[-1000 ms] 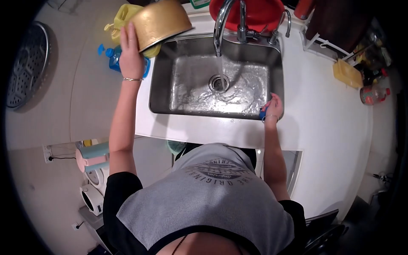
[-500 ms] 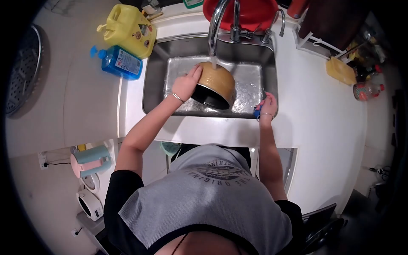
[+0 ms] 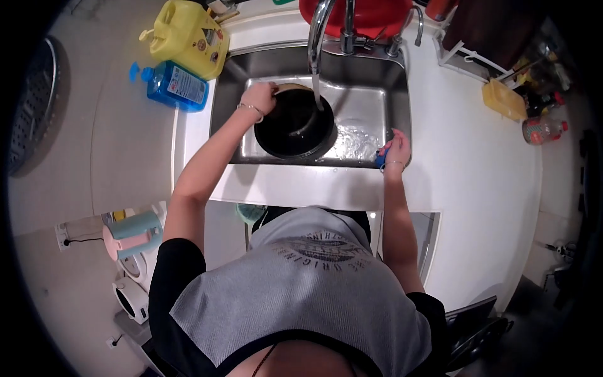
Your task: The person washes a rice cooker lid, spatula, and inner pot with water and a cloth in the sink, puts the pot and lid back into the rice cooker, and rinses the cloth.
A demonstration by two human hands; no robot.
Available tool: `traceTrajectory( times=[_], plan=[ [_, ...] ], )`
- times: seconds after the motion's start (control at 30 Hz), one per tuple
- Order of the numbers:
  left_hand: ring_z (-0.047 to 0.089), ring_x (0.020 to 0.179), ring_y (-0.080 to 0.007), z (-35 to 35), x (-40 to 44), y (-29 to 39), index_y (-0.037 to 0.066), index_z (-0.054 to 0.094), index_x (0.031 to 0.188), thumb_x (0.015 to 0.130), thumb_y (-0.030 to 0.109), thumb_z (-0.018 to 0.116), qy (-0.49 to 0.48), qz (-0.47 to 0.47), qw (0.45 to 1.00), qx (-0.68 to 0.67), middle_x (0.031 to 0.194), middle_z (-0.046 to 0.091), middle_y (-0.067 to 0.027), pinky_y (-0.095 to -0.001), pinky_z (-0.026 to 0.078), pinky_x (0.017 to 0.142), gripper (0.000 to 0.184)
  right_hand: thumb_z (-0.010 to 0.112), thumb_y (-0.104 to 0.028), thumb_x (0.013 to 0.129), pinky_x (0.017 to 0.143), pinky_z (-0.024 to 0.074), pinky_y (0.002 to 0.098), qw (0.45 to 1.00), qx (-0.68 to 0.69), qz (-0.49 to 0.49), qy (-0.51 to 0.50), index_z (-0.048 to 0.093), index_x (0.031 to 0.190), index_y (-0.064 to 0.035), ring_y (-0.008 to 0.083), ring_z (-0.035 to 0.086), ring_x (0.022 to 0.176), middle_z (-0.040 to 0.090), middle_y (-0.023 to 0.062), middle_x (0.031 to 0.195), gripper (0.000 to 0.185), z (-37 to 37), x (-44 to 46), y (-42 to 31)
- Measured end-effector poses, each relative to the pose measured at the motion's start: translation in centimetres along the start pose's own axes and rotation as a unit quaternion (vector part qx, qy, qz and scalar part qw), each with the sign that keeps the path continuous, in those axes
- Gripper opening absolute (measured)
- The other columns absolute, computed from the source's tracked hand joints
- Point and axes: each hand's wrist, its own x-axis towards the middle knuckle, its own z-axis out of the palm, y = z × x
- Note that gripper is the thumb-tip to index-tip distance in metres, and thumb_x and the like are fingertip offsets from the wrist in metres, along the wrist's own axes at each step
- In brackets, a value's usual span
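My left hand grips the rim of a pot at its upper left. The pot's black inside faces up toward me, and only a sliver of its tan outside shows at the back. Water from the curved faucet falls into the pot near its right side. Around it is a metal sink with a wet, splashing floor. At the sink's right front corner, my right hand is closed on a small blue sponge-like piece with some pink, partly hidden by the fingers.
Left of the sink stand a yellow jug and a blue soap bottle. Behind the faucet is a red basin. A rack, a yellow box and a red-capped bottle line the right side.
My left hand has turned the pot from tilted, tan outside under the water, to opening upward, and shifted it left. My right hand stays at the sink corner with the blue piece.
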Motion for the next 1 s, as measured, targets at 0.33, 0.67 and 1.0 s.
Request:
traceTrajectory(
  times=[0.33,0.67,1.0],
  plan=[
    [0.059,0.05,-0.0207,5.1,0.3,-4.1,-0.005,0.06,0.075,0.068,0.003,0.062,-0.29,-0.341,0.813,-0.371,0.065,0.061,-0.0128,-0.0296,0.051,0.043,0.011,0.037,-0.013,0.091,0.035,0.0372,0.0255,1.0,0.016,0.013,0.0,0.051,0.099,-0.0035,0.0123,0.04,0.035,0.04,0.0029,0.05,0.019,0.1,0.0,-0.1],
    [0.061,0.059,-0.0154,11.5,-3.8,3.4,-0.001,0.06,0.087,0.074,0.014,0.065,-0.079,-0.326,0.661,-0.671,0.074,0.064,-0.0097,-0.0256,0.052,0.049,0.021,0.037,-0.013,0.091,0.036,0.0388,0.0257,1.0,0.0,0.012,0.002,0.051,0.097,-0.0012,0.0128,0.041,0.035,0.041,0.0036,0.05,0.019,0.0,0.2,0.1],
    [0.061,0.072,-0.0191,6.7,-2.5,2.1,0.003,0.058,0.103,0.07,-0.002,0.058,0.399,-0.153,0.826,-0.367,0.085,0.062,-0.0161,-0.0292,0.047,0.067,0.033,0.035,-0.012,0.091,0.038,0.041,0.0268,1.0,-0.022,0.018,0.001,0.05,0.1,-0.0014,0.0132,0.041,0.035,0.042,0.0043,0.051,0.02,-0.1,0.6,0.6]
  ],
)
